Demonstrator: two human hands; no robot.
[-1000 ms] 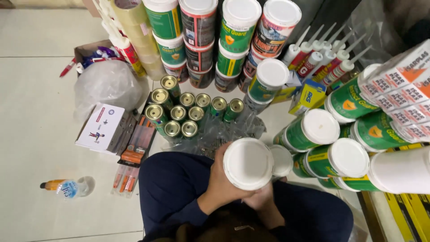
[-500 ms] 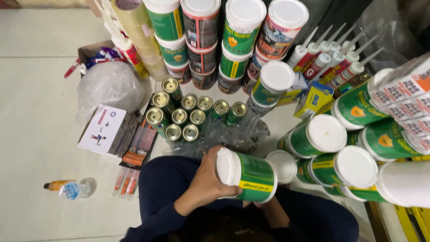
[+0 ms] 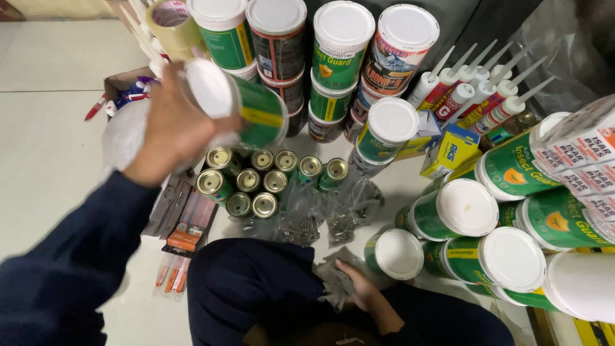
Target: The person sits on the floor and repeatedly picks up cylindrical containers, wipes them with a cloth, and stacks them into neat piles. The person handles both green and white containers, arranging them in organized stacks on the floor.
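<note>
Up at the left, your left hand (image 3: 170,125) wraps around a green tub (image 3: 240,109) lying sideways, its white lid facing left and its long axis running left to right. Nine small tins (image 3: 259,179) stand just below it. Lower down, your right hand (image 3: 359,285) pinches a clear plastic bag (image 3: 333,279) at your lap.

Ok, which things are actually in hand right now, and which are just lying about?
In hand:
green white-lidded can, held tilted by left hand
clear bag, touched by right hand

Lying about:
small gold-topped tins
sealant tubes
stacked cans
tape roll
</note>
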